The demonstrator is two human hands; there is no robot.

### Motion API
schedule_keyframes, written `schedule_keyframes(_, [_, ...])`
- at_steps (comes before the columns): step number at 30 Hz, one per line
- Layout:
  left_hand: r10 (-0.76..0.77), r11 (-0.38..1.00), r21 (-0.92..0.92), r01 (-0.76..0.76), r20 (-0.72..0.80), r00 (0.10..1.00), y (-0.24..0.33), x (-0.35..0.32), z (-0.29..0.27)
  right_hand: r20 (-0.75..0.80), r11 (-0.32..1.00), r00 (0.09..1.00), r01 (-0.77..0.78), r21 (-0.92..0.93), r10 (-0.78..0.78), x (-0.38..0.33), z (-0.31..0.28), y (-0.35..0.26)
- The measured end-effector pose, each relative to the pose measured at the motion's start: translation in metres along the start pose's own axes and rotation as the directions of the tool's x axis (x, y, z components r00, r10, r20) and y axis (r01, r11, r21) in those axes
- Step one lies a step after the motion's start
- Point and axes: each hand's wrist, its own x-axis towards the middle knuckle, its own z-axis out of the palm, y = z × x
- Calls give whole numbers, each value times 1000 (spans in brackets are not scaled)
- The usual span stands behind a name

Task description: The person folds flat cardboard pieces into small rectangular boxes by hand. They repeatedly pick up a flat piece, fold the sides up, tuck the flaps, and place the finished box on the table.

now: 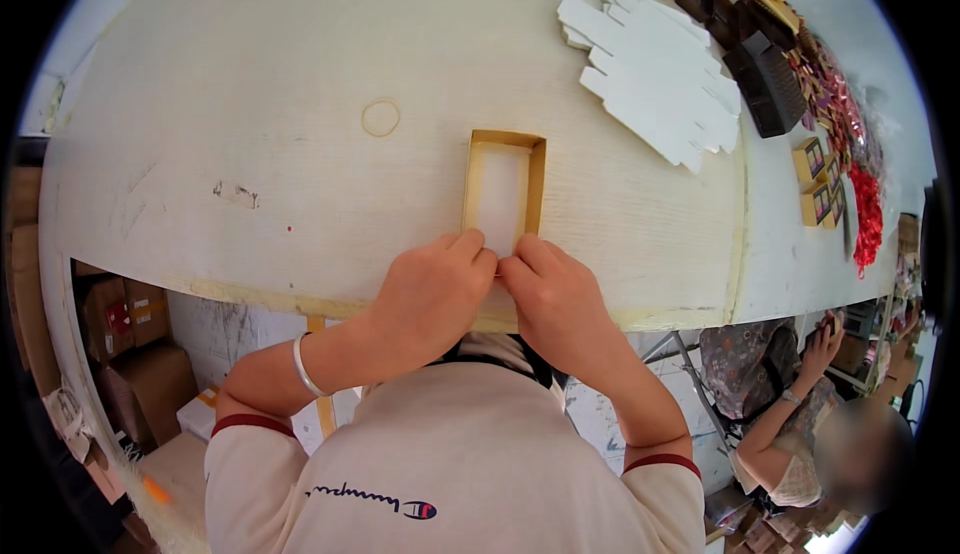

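Observation:
A small open gold cardboard box (pixel 503 186) with a white inside lies on the pale wooden table (pixel 250 134), just beyond my fingers. My left hand (pixel 432 294) and my right hand (pixel 556 299) meet at the box's near end, fingertips pinched together on its near edge. The near wall of the box is hidden under my fingers. A white bangle sits on my left wrist.
A fan of flat white card blanks (pixel 655 74) lies at the far right. Beyond it are dark brown boxes (pixel 765 79), small gold boxes (pixel 815 179) and red wrapped items (pixel 865 209). Another person (pixel 800 424) sits at the lower right. Cardboard cartons (pixel 130 334) stand under the table, left.

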Motion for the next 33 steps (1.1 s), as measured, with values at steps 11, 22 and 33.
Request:
schedule_keyframes(11, [-136, 978, -184, 100, -199, 970, 26, 47, -109, -68, 981, 982, 182, 65, -178, -12, -82, -33])
schedule_keyframes(22, [44, 995, -78, -66, -252, 967, 26, 57, -58, -282, 965, 934, -250, -79, 219, 9, -61, -24])
schedule_keyframes(33, [-90, 984, -172, 47, -250, 964, 87, 78, -113, -149, 991, 984, -110, -78, 97, -24, -168, -60])
